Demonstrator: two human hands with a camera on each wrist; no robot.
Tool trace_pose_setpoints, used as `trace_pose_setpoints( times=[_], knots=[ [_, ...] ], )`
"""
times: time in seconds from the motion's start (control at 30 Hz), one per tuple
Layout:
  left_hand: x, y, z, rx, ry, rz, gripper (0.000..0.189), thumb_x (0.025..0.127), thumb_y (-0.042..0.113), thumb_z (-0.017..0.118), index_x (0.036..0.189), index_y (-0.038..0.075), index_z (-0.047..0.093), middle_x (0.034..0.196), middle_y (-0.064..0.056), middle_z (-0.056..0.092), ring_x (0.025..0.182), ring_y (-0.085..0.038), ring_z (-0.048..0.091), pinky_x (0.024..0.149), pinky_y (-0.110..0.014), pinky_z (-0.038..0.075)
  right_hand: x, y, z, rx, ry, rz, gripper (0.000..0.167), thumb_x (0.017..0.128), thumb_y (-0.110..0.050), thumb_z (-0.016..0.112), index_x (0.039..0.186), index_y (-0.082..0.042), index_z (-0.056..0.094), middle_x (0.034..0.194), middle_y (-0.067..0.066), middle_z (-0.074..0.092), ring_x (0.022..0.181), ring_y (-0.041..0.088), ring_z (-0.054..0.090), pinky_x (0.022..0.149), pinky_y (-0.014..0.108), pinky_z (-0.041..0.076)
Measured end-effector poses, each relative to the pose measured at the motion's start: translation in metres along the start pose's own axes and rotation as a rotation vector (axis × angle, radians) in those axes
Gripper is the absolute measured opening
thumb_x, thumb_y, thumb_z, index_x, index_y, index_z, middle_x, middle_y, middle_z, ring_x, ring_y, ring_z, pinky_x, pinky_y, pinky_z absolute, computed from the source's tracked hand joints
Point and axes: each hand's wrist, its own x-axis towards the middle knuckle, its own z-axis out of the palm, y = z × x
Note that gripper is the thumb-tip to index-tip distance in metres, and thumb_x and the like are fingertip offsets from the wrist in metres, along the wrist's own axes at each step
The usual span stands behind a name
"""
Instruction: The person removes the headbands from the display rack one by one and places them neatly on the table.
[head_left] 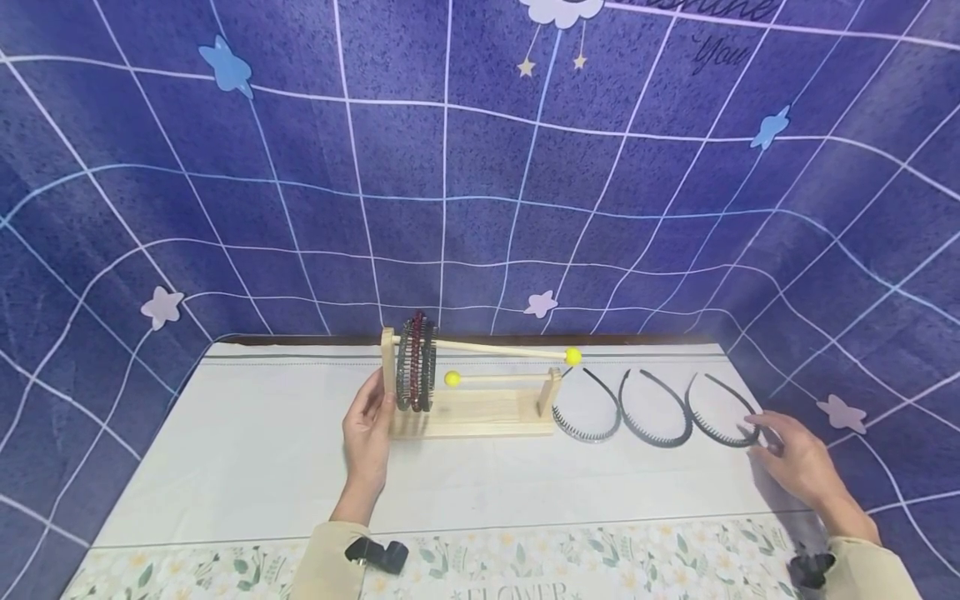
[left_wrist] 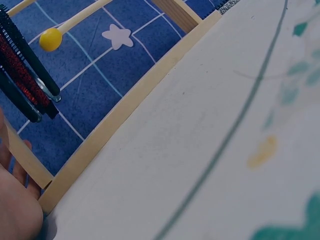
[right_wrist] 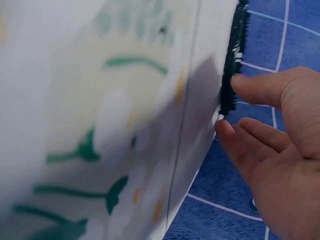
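A wooden headband stand (head_left: 472, 429) has two posts and two rods with yellow ball ends. My left hand (head_left: 369, 429) holds its left post, thumb in front and fingers behind. Three toothed headbands (head_left: 417, 367), one dark red and glittery between two dark ones, hang on the upper rod beside that post. At the right, my right hand (head_left: 802, 458) reaches to the outer side of a black toothed headband (head_left: 722, 437) lying on the table. In the right wrist view the thumb (right_wrist: 255, 89) is at this headband's edge, with the other fingers apart from it.
Two more toothed headbands lie in the row: a dark one (head_left: 662, 442) in the middle and a greyish one (head_left: 592, 437) close to the stand's right post (head_left: 550, 396). A white cloth with a floral border covers the table (head_left: 225, 467). Blue star-patterned fabric (head_left: 480, 233) rises behind.
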Motion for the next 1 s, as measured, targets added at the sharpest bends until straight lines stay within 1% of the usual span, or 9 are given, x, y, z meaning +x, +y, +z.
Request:
trace_pose_setpoints(
  times=[0.1,0.2,0.27,0.37,0.5,0.7,0.77,0.9,1.0],
  knots=[
    [0.000,0.000,0.000,-0.002,-0.005,0.001,0.049,0.115,0.010,0.062,0.162,0.004,0.052,0.163,-0.016,0.055,0.147,-0.016,0.055,0.123,-0.019,0.048,-0.001,-0.004,-0.003,-0.012,0.045,-0.009,0.044,0.086,0.009,0.078,0.129,0.001,0.073,0.139,0.036,0.063,0.097,0.053,0.069,0.082,0.071,0.058],
    [0.000,0.000,0.000,-0.001,-0.003,-0.003,0.049,0.115,0.011,0.062,0.162,0.005,0.052,0.163,-0.016,0.055,0.147,-0.016,0.056,0.123,-0.018,0.048,-0.002,-0.010,-0.007,-0.021,0.075,-0.003,0.041,0.088,0.008,0.077,0.129,0.000,0.074,0.140,0.034,0.064,0.088,0.044,0.072,0.072,0.056,0.061],
    [0.000,0.001,0.000,-0.001,-0.002,-0.005,0.049,0.115,0.011,0.062,0.162,0.005,0.052,0.163,-0.016,0.056,0.147,-0.015,0.056,0.123,-0.018,0.048,-0.002,-0.014,-0.009,-0.009,0.088,0.005,0.040,0.089,0.007,0.077,0.129,-0.001,0.075,0.139,0.032,0.066,0.081,0.029,0.074,0.067,0.043,0.062],
    [-0.001,0.001,0.001,0.000,0.004,-0.006,0.049,0.115,0.011,0.062,0.162,0.004,0.053,0.162,-0.016,0.056,0.146,-0.013,0.056,0.122,-0.018,0.048,-0.002,-0.023,-0.013,0.023,0.118,0.009,0.039,0.091,0.005,0.079,0.129,-0.004,0.076,0.138,0.028,0.068,0.076,-0.002,0.065,0.063,0.022,0.055],
    [-0.001,0.001,0.001,-0.002,0.005,-0.009,0.048,0.115,0.010,0.062,0.162,0.005,0.053,0.162,-0.016,0.056,0.145,-0.012,0.057,0.123,-0.018,0.048,-0.001,-0.038,-0.017,0.082,0.191,-0.020,0.040,0.090,0.006,0.078,0.129,-0.005,0.078,0.136,0.025,0.070,0.085,-0.023,0.052,0.066,0.009,0.052],
    [-0.001,0.001,0.000,0.010,-0.003,-0.007,0.049,0.115,0.011,0.061,0.163,0.005,0.052,0.162,-0.016,0.056,0.146,-0.013,0.056,0.123,-0.018,0.048,0.002,-0.064,-0.019,0.131,0.305,-0.054,0.038,0.089,0.009,0.075,0.125,-0.004,0.079,0.129,0.020,0.073,0.094,-0.034,0.044,0.073,0.003,0.050],
    [-0.001,0.001,0.000,0.011,-0.006,-0.005,0.049,0.116,0.013,0.061,0.163,0.005,0.051,0.162,-0.015,0.055,0.147,-0.013,0.055,0.123,-0.018,0.047,0.004,-0.073,-0.020,0.142,0.340,-0.051,0.037,0.089,0.008,0.074,0.123,-0.005,0.081,0.126,0.011,0.075,0.093,-0.035,0.046,0.072,0.002,0.049],
    [-0.001,0.000,-0.001,0.014,-0.011,-0.005,0.049,0.116,0.014,0.061,0.163,0.006,0.052,0.163,-0.015,0.055,0.147,-0.013,0.055,0.123,-0.018,0.047,0.008,-0.094,-0.023,0.178,0.402,-0.030,0.035,0.089,0.008,0.074,0.119,-0.007,0.083,0.123,-0.022,0.068,0.087,-0.032,0.050,0.064,0.001,0.049],
    [0.000,0.000,-0.001,0.015,-0.015,-0.009,0.049,0.116,0.015,0.061,0.163,0.007,0.051,0.163,-0.014,0.055,0.148,-0.013,0.055,0.123,-0.018,0.047,0.011,-0.110,-0.026,0.200,0.433,-0.021,0.032,0.090,0.009,0.074,0.117,-0.006,0.084,0.121,-0.025,0.067,0.084,-0.029,0.051,0.059,0.002,0.049]
  ],
)
